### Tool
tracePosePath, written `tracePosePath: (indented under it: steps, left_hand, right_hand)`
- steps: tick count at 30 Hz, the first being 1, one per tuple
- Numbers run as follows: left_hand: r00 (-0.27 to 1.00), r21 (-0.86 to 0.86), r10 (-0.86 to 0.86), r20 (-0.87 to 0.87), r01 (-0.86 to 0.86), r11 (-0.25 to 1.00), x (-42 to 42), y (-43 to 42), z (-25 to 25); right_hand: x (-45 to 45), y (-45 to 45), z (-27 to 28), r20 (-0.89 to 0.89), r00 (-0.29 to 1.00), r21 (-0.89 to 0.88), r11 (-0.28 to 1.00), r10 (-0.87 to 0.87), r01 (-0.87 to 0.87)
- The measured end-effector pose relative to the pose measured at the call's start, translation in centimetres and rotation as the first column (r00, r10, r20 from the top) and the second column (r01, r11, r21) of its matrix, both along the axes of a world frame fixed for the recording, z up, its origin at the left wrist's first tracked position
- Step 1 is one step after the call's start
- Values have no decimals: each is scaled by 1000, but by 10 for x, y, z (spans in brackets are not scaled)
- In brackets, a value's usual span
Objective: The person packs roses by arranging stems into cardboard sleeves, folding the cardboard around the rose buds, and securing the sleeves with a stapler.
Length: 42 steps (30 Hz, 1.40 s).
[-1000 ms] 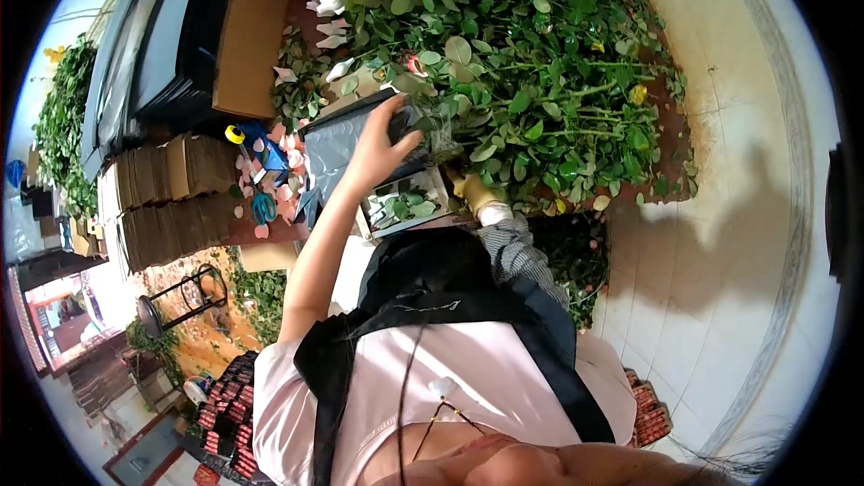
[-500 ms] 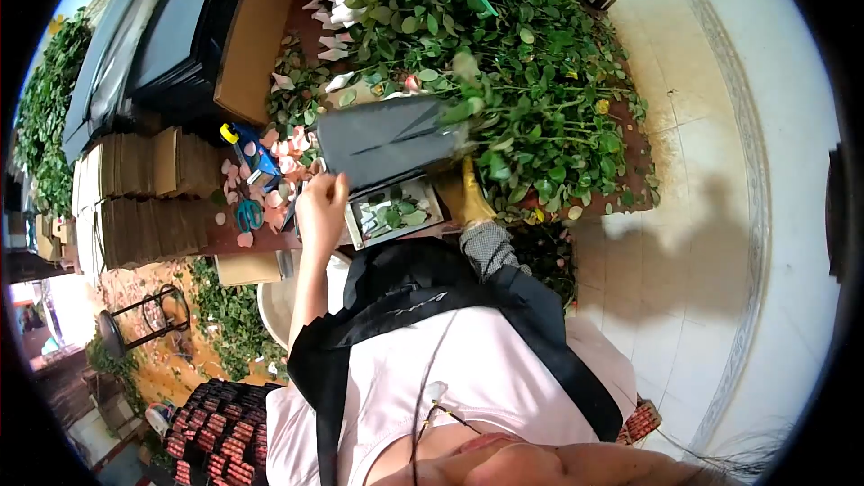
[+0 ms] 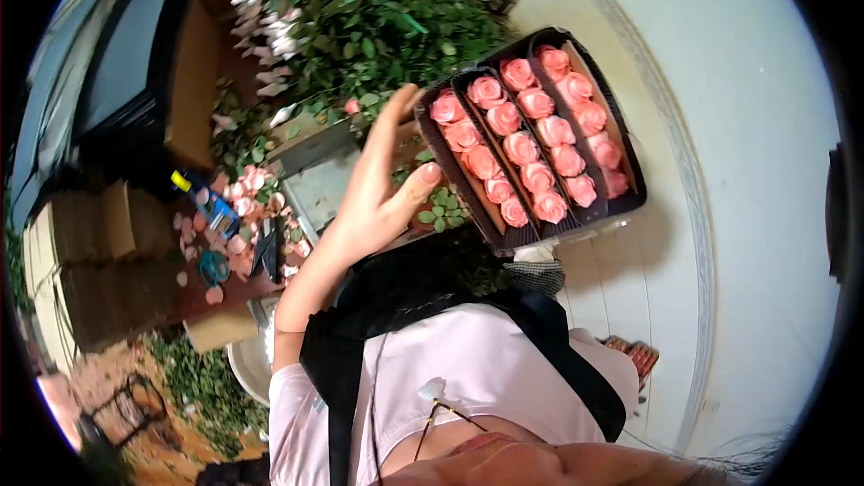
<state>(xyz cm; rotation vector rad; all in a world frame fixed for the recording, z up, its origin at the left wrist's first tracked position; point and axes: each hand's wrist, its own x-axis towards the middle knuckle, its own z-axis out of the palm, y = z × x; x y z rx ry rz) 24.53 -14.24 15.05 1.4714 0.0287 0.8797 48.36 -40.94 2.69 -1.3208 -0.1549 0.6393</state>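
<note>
A dark, corrugated box (image 3: 569,232) of pink roses (image 3: 537,177) is raised at the right, tilted so its rows of blooms face me. Dark dividers part the rows. My right hand (image 3: 537,254) is under the box's lower edge, mostly hidden by it; a pale bit of glove and a checked cuff show. My left hand (image 3: 382,184) is bare, fingers and thumb spread, at the box's left side. Whether its fingertips touch the box I cannot tell. Below that hand lies a shallow metal tray (image 3: 317,187) with leaves beside it.
Leafy rose stems (image 3: 387,18) with white-wrapped heads (image 3: 265,27) cover the far table. Loose petals (image 3: 247,193), teal-handled scissors (image 3: 213,267) and a blue-and-yellow item (image 3: 205,202) lie at the left. Stacked brown cardboard (image 3: 108,261) and dark boxes (image 3: 135,63) stand beyond.
The dark, box-like thing has left its place above the tray; the rose box is now raised at the right. My left hand has moved right and spread its fingers. The view has shifted right.
</note>
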Motion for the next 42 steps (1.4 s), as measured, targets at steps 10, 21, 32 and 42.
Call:
tracePosePath:
  steps: [10,21,32,42]
  left_hand:
    - [985,-107,-85,149,102,989,-8,-3,-34]
    - [987,19,54,-150,-52,998,-5,-42,-112]
    - [648,275,717,-258,-662,697,-45,-178,-162]
    - [46,-43,926,-374,-999,32,-117,-347,-169]
  right_hand:
    - [-31,-51,18,108,987,-170,976,-118,135]
    - [-29,29,9,96,967,-265,942,236,-204]
    - [-58,161,-62,-97,215,-322,174,972,-931]
    - [-309,140,-64,-81,-703,-202,-702,707,-683]
